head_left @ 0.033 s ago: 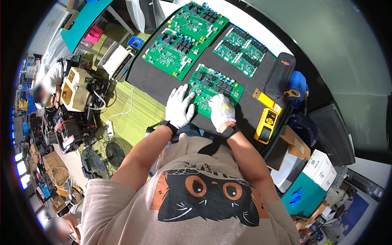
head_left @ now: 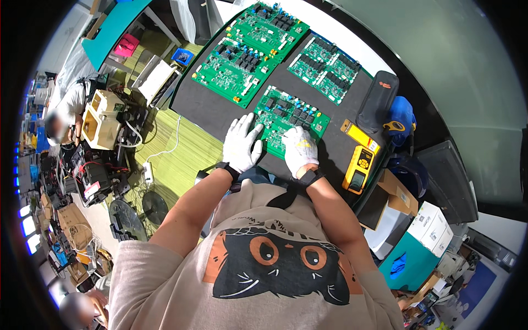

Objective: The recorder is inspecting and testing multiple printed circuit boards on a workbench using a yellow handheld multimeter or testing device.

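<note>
A green circuit board (head_left: 269, 133) with black relays and blue parts lies flat on the dark mat in front of me. My left hand (head_left: 241, 147), in a white glove, rests at the board's left edge with its fingers stretched and the thumb apart. Over the board's lower right part is my right hand (head_left: 300, 148), also gloved. Its fingers are curled together against the board, and whatever they pinch, if anything, is hidden beneath them. Both wrists wear dark bands.
Two larger green boards (head_left: 225, 78) lie at the far left of the mat, and a panel of smaller boards (head_left: 320, 77) lies beyond mine. To the right are a black case (head_left: 377, 102), a yellow handheld meter (head_left: 360, 169) and a yellow-labelled strip (head_left: 360, 136).
</note>
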### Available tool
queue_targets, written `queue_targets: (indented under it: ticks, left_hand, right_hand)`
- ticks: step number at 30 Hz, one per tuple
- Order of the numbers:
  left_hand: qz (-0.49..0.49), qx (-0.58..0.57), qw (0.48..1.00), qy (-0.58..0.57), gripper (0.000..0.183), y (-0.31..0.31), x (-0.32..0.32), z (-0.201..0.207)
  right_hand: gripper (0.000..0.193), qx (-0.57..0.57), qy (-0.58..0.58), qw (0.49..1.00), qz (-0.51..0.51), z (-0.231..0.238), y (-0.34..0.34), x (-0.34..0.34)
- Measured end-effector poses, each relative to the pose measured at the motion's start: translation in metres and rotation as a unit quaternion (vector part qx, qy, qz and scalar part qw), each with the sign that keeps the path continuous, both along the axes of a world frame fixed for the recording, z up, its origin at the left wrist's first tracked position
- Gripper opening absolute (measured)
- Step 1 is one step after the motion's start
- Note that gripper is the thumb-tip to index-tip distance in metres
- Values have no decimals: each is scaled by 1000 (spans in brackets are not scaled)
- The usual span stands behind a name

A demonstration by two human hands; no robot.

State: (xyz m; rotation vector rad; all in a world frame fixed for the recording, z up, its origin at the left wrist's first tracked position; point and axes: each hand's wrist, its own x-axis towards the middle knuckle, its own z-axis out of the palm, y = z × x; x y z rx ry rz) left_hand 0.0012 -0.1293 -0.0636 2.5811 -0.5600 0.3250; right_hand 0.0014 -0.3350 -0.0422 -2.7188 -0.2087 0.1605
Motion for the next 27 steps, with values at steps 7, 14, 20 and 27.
queue_targets:
  ticks: [7,14,20,27]
  left_hand:
    - [1,-2,1000,4,45,0,0,0]
    - [3,-8,1000,-1,45,0,0,1]
    - [3,-7,1000,1,44,0,0,1]
    - [4,-5,1000,5,44,0,0,1]
  right_hand:
    - [17,2,7,1000,-1,1,-3,3]
    - [17,-12,-4,1000,5,1,-2,5]
    - [16,-16,2,1000,8,3,-1,7]
    - [17,-21,6,1000,16,0,-1,7]
